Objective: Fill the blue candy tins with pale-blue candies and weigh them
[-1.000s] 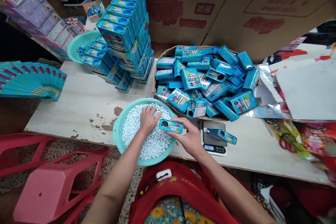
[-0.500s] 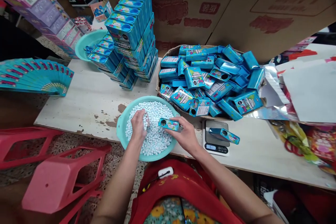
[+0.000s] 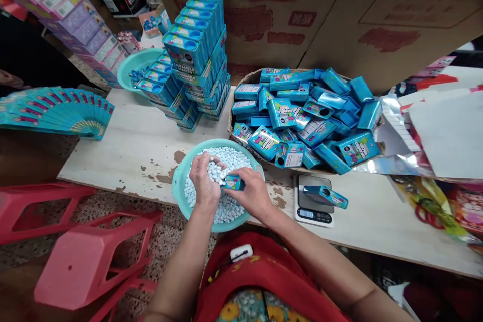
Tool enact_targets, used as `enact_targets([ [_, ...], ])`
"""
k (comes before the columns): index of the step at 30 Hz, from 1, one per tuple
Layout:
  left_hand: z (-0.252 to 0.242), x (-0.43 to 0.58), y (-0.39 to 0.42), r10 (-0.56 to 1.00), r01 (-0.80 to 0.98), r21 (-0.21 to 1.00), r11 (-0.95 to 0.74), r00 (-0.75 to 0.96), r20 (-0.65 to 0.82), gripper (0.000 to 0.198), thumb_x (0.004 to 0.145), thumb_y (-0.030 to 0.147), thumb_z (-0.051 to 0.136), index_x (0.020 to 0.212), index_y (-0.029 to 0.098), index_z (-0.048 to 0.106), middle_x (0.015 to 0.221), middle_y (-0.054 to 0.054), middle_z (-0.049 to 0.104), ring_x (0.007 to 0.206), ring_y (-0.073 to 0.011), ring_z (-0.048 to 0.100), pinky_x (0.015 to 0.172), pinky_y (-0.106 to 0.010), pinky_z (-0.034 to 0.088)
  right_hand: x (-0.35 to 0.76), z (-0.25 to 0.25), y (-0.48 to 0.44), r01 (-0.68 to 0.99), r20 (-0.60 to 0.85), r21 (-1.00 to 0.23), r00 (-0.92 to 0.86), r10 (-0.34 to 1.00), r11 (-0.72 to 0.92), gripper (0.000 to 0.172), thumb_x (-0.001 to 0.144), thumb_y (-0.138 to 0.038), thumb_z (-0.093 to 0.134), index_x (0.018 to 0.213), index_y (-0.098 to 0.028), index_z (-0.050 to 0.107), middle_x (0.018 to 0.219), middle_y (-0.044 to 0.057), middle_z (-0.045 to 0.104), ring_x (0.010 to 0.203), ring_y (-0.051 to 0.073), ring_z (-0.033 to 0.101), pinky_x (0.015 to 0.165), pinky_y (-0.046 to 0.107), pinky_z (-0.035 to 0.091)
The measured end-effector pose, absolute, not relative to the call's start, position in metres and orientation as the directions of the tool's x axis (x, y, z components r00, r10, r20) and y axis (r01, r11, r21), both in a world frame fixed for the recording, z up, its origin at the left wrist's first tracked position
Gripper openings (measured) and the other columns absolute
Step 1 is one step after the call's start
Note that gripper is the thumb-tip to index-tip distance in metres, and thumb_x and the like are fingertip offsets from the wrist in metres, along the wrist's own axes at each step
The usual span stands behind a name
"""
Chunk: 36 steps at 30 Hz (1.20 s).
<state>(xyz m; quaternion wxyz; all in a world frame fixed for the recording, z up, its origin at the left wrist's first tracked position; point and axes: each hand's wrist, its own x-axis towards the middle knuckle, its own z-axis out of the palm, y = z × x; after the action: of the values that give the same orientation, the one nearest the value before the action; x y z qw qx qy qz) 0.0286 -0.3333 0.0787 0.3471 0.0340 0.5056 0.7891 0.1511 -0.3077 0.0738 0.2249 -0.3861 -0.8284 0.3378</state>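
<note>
My left hand is cupped palm-up round a heap of small white candies, over the turquoise basin. Pinched between the thumb and fingers of my right hand is a small blue candy tin. Its far end meets the candies at my left palm, and its opening is hidden there. More white candies fill the basin below both hands. Right of the basin, a digital scale carries another blue tin lying on its side.
Behind the basin stands a cardboard box heaped with blue tins. Stacked tins rise at the back left, beside a second turquoise basin. Fanned blue packaging lies at the left. Red stools stand below the table edge.
My left hand has come up out of the candies with a heaped palmful. The tin in my right hand has moved left and now meets that palm.
</note>
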Motion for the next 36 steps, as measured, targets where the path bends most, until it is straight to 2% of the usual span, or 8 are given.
enact_targets([
  [5, 0.086, 0.028, -0.331, 0.563, -0.443, 0.852, -0.277, -0.794, -0.229, 0.028, 0.076, 0.033, 0.063, 0.069, 0.018, 0.042, 0.057, 0.006, 0.046, 0.049, -0.0077, 0.048, 0.059, -0.025, 0.049, 0.148, 0.075, -0.308, 0.474, 0.125, -0.750, -0.584, 0.802, 0.462, 0.035, 0.066, -0.029, 0.079, 0.096, -0.021, 0.064, 0.091, 0.004, 0.067, 0.091, 0.025, 0.061, 0.079, 0.036, 0.042],
  [14, 0.092, 0.031, -0.328, 0.542, -0.367, 0.899, -0.240, -0.819, -0.190, 0.024, 0.079, 0.036, 0.061, 0.070, 0.016, 0.049, 0.062, 0.003, 0.052, 0.055, -0.0110, 0.053, 0.056, -0.026, 0.046, 0.146, 0.082, -0.306, 0.473, 0.148, -0.763, -0.537, 0.831, 0.441, 0.033, 0.065, -0.028, 0.078, 0.094, -0.022, 0.064, 0.090, 0.003, 0.067, 0.091, 0.024, 0.060, 0.079, 0.036, 0.041],
  [21, 0.092, 0.031, -0.321, 0.561, -0.305, 0.930, -0.207, -0.815, -0.142, 0.029, 0.078, 0.037, 0.062, 0.064, 0.017, 0.046, 0.054, 0.005, 0.048, 0.050, -0.0104, 0.051, 0.056, -0.025, 0.045, 0.148, 0.085, -0.303, 0.484, 0.147, -0.745, -0.553, 0.820, 0.460, 0.029, 0.067, -0.027, 0.075, 0.094, -0.022, 0.063, 0.090, 0.003, 0.067, 0.091, 0.024, 0.060, 0.077, 0.036, 0.040],
  [25, 0.093, 0.033, -0.320, 0.586, -0.329, 0.927, -0.179, -0.793, -0.168, 0.030, 0.076, 0.037, 0.064, 0.064, 0.017, 0.045, 0.052, 0.006, 0.047, 0.046, -0.0099, 0.049, 0.052, -0.024, 0.044, 0.149, 0.087, -0.301, 0.487, 0.151, -0.741, -0.550, 0.821, 0.463, 0.027, 0.068, -0.026, 0.074, 0.094, -0.022, 0.064, 0.090, 0.003, 0.067, 0.090, 0.024, 0.060, 0.076, 0.035, 0.040],
  [31, 0.096, 0.036, -0.319, 0.567, -0.234, 0.946, -0.223, -0.821, -0.070, 0.024, 0.077, 0.033, 0.064, 0.069, 0.017, 0.049, 0.054, 0.005, 0.049, 0.051, -0.0103, 0.052, 0.057, -0.025, 0.047, 0.148, 0.090, -0.300, 0.466, 0.176, -0.744, -0.556, 0.812, 0.480, 0.028, 0.068, -0.027, 0.074, 0.094, -0.023, 0.065, 0.089, 0.002, 0.067, 0.090, 0.023, 0.059, 0.078, 0.035, 0.040],
  [36, 0.092, 0.036, -0.315, 0.519, -0.234, 0.943, -0.235, -0.851, -0.081, 0.025, 0.076, 0.033, 0.065, 0.070, 0.017, 0.048, 0.053, 0.007, 0.045, 0.047, -0.0087, 0.047, 0.049, -0.022, 0.043, 0.147, 0.087, -0.299, 0.450, 0.160, -0.779, -0.530, 0.833, 0.436, 0.025, 0.069, -0.025, 0.073, 0.092, -0.022, 0.065, 0.088, 0.003, 0.066, 0.089, 0.023, 0.059, 0.079, 0.034, 0.042],
])
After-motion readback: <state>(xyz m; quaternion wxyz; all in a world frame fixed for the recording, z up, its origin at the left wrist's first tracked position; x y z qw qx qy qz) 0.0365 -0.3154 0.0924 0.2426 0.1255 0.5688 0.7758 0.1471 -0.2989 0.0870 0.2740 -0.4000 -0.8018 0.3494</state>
